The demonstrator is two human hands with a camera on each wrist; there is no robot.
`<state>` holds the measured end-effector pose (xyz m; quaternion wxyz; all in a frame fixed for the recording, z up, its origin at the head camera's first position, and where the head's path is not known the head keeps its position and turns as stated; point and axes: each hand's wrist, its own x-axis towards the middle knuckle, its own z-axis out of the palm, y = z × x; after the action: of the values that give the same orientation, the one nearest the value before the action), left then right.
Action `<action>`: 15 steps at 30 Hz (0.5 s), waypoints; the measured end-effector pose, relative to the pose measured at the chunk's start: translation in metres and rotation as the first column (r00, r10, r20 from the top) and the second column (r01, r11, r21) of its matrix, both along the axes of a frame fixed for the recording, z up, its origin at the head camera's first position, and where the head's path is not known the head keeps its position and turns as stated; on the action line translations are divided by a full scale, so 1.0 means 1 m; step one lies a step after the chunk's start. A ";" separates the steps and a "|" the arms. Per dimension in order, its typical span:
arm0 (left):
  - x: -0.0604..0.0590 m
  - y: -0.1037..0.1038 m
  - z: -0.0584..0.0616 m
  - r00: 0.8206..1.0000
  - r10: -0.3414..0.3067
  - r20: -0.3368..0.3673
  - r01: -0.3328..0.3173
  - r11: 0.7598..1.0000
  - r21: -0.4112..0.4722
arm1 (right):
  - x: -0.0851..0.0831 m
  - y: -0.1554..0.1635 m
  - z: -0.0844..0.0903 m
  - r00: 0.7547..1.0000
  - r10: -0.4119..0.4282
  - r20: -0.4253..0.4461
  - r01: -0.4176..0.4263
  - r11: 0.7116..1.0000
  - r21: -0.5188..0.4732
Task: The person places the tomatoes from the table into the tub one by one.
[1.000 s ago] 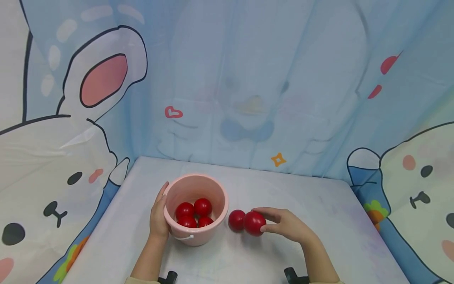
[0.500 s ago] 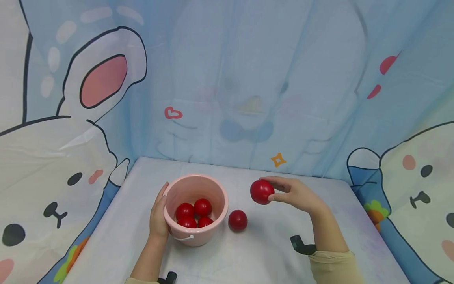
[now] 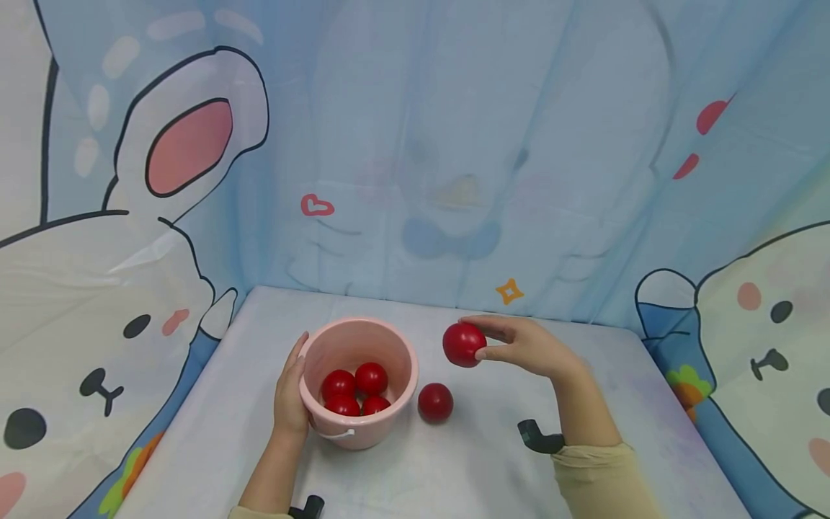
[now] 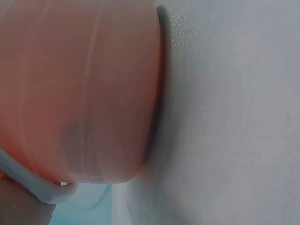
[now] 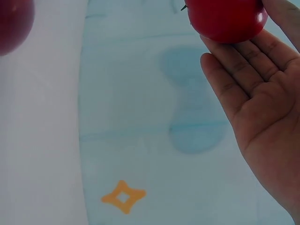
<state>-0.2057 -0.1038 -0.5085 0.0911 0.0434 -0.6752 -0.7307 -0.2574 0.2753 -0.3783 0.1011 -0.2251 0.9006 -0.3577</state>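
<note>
My right hand (image 3: 512, 344) holds a red tomato (image 3: 463, 344) in its fingertips, lifted above the table to the right of the pink bucket (image 3: 359, 339). In the right wrist view the same tomato (image 5: 227, 19) sits at the ends of my fingers (image 5: 236, 70). My left hand (image 3: 289, 393) rests flat against the bucket's left side. Several red tomatoes (image 3: 355, 390) lie inside the bucket. Another tomato (image 3: 435, 401) lies on the table just right of the bucket. The left wrist view shows only the bucket's wall (image 4: 79, 89) and its white handle (image 4: 28, 180).
The table (image 3: 583, 404) has a pale cloth and is hemmed in by cartoon-printed curtains at the back and both sides. Black wrist-mount parts (image 3: 538, 437) show near my right forearm. A tomato's edge (image 5: 14, 23) shows at the right wrist view's left border.
My right hand lifted one tomato off the table, away from the other, then carried it a little left toward the bucket. The left hand and bucket stayed put.
</note>
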 end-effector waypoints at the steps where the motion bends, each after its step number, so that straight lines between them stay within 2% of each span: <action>1: 0.000 0.000 0.000 1.000 0.002 -0.001 -0.002 1.000 0.000 | -0.001 -0.003 0.001 1.000 0.008 0.001 -0.008 1.000 0.000; 7: -0.001 -0.001 0.000 1.000 0.005 -0.004 -0.005 1.000 0.000 | -0.011 -0.025 0.010 0.999 0.036 0.015 -0.036 0.999 -0.013; 15: -0.001 -0.001 0.000 1.000 -0.005 -0.006 0.005 1.000 0.019 | -0.025 -0.060 0.023 0.992 0.127 0.003 -0.127 0.991 -0.030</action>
<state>-0.2063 -0.1043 -0.5082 0.0909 0.0407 -0.6681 -0.7374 -0.2826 0.2153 -0.3552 0.1226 -0.2825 0.8788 -0.3646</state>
